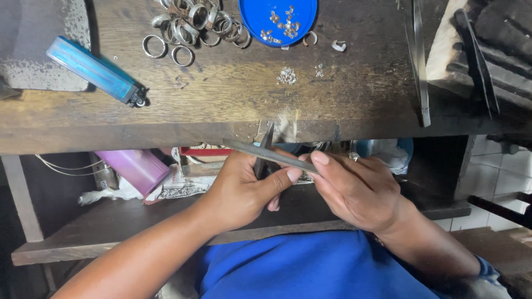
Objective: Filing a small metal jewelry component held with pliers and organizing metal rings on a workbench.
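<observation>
The right hand (360, 191) grips a thin metal file (271, 155) just under the wooden bench (233, 94) edge. The left hand (244, 191) is closed around a dark tool (265, 149). On the bench lie a blue lighter (94, 69), metal rings (194, 25) and a blue round lid (260, 11). A purple container (136, 169) lies on the shelf below.

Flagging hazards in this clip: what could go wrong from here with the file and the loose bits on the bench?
The file runs close past the left hand's thumb, so a slip could scrape it. The right hand pinches it near the fingertips. The small loose pieces near the bench edge could be knocked off.
</observation>
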